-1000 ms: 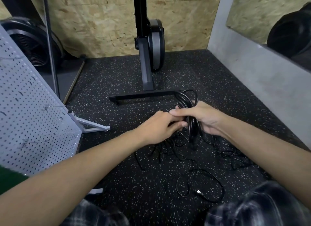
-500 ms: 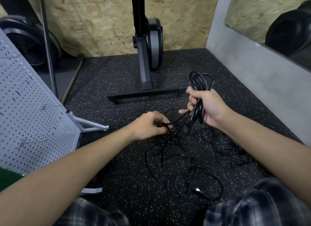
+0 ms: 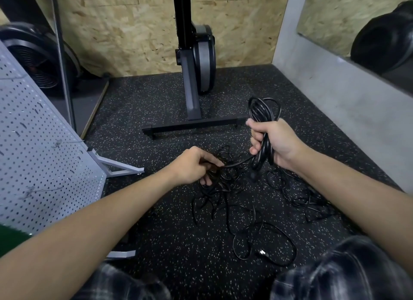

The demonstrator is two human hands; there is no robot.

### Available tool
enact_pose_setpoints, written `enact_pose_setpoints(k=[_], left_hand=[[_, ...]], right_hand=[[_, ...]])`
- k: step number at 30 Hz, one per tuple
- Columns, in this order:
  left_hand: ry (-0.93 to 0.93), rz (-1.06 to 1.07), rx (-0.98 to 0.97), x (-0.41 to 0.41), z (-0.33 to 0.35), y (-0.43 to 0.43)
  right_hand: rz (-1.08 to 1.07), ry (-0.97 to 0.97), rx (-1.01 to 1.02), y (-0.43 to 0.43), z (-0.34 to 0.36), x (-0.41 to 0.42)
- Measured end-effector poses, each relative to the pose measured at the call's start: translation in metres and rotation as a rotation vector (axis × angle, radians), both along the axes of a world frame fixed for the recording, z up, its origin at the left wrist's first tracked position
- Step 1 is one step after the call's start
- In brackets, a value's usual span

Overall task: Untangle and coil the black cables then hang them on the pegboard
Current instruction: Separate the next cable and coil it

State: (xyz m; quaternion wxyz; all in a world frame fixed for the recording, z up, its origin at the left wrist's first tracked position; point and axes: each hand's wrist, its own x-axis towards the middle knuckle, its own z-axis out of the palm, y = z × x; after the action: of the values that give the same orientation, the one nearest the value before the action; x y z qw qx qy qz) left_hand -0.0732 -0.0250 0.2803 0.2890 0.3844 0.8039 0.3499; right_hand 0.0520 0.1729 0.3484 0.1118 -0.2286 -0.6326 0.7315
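While the right hand (image 3: 279, 143) holds up a thick coil of black cable (image 3: 263, 112), with its fingers clamped round the middle of the loops, the left hand (image 3: 192, 165) is low over the rubber floor (image 3: 156, 98) and pinches the free strand (image 3: 237, 164) that runs from the coil down to it. I judge that the coiling of the first cable is almost at its end. The next move, I think, calls for pulling this last length out of the thin wires beneath it and laying it as one more turn in the coil, slowly, so the heap is not dragged along.

To count: one coil, in the hand. One tangled heap of thin black cables (image 3: 225, 188) on the floor, under the left hand and spreading to the right; how many cables are in it I cannot tell. One plug end (image 3: 262, 252) shows near the knees. One grey pegboard (image 3: 40, 165) stands on the left, well apart from the coil, and I count two wire hooks (image 3: 67, 141) on it.
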Motion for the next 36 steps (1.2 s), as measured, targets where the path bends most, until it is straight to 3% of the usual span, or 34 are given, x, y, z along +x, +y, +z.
enact_pose_setpoints(k=[6,13,22,26,36], left_hand=[[0.33,0.02,-0.076,-0.011,0.006,-0.008],[0.417,-0.201,-0.174,-0.01,0.008,-0.01],[0.537,-0.265,-0.357,-0.011,0.0,-0.005],[0.643,-0.301,-0.343,-0.014,-0.001,-0.004],[0.51,-0.178,-0.321,-0.014,-0.005,-0.004]], right_hand=[[-0.007,0.003,0.014,0.009,0.01,0.003],[-0.033,-0.032,0.086,0.014,0.006,0.003],[-0.072,-0.024,0.139,0.02,0.012,0.006],[-0.073,-0.022,0.178,0.018,0.016,0.006],[-0.122,-0.082,0.173,0.027,0.014,0.005]])
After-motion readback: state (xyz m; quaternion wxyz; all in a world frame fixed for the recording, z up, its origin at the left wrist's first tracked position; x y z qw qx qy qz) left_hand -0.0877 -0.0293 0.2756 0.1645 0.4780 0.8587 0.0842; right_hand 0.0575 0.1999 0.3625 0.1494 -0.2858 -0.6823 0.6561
